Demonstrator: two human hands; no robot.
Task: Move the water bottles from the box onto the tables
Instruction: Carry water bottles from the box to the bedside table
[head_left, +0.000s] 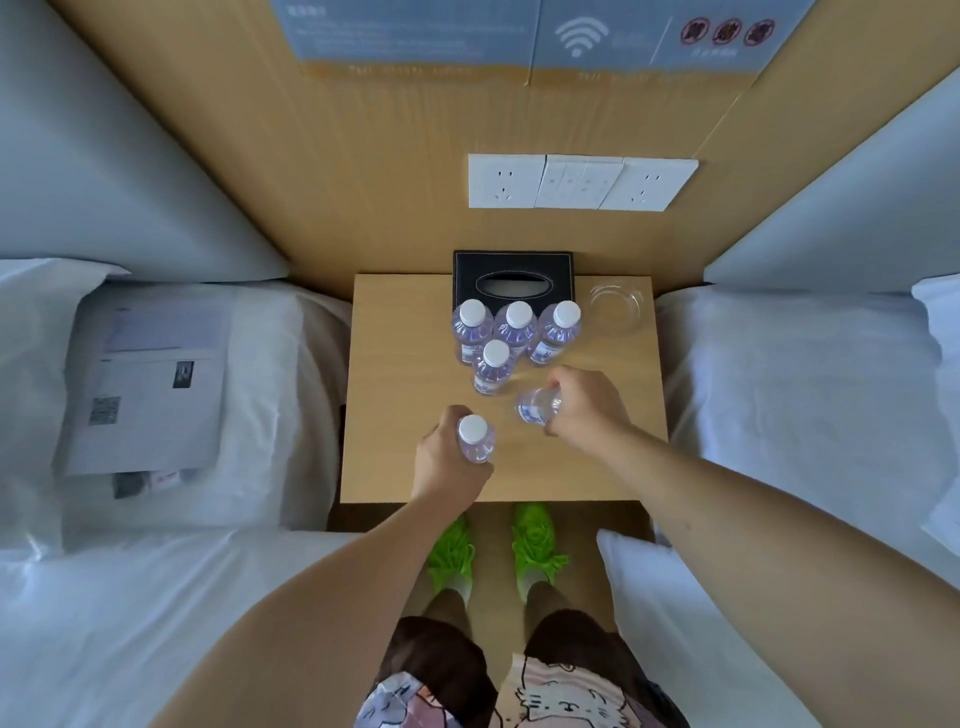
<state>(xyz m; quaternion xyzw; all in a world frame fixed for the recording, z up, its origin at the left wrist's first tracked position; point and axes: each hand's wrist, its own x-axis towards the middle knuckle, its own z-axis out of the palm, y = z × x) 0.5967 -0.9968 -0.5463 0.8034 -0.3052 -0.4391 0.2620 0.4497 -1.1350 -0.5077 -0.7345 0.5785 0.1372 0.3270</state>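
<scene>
Head view: left hand (447, 457) gripping upright bottle (475, 439), axis vertical, over the table (395, 415) front; right hand (584, 405) clamped on tilted bottle (537, 408), base toward 9 o'clock; four-bottle cluster (511, 338) stands at 12 o'clock, right hand nearer.

Soft, even daylight fills the scene, with only faint shadows under the bottles (496, 358) on the table (395, 389). The wide lens bends the beds (156, 597) and wall (363, 156) outward at the edges. The wall signs (415, 31) at the top look blurred and unreadable.
</scene>
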